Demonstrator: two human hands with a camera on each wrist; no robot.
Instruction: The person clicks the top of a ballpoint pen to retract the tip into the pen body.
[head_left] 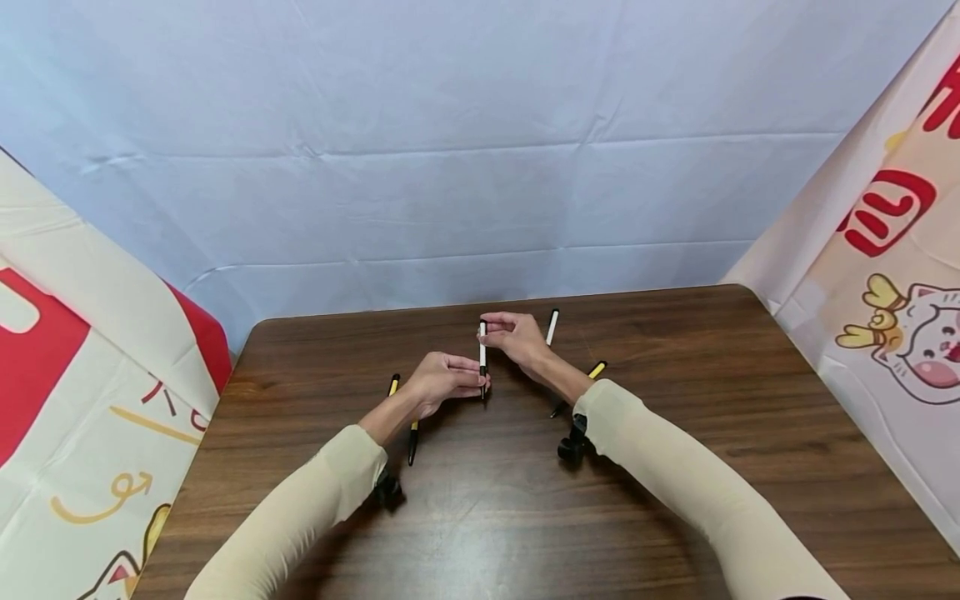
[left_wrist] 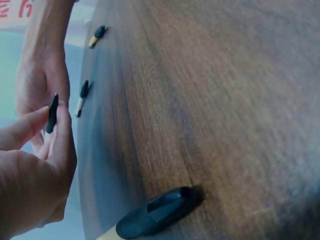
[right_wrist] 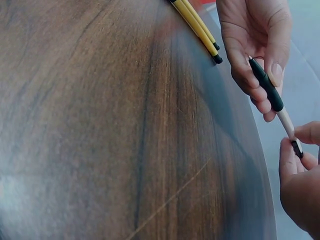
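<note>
Both hands hold one pen point(head_left: 483, 346), white with a black grip and a black end. In the head view it stands nearly upright, tip toward the person. My left hand point(head_left: 441, 382) pinches the black grip point(right_wrist: 266, 85) near the tip between thumb and fingers. At the opposite end my right hand point(head_left: 517, 340) pinches the white barrel near the black cap end point(right_wrist: 297, 148) with its fingertips. The right wrist view shows the metal point sticking out past the left fingers. Both hands are raised over the far part of the table.
On the wooden table point(head_left: 480, 517), two yellow-and-black pens lie by the left wrist, one upper point(head_left: 393, 384) and one lower point(head_left: 413, 442), partly hidden. Another yellow pen point(head_left: 597, 369) passes under the right wrist. A white pen point(head_left: 552, 327) lies behind the right hand.
</note>
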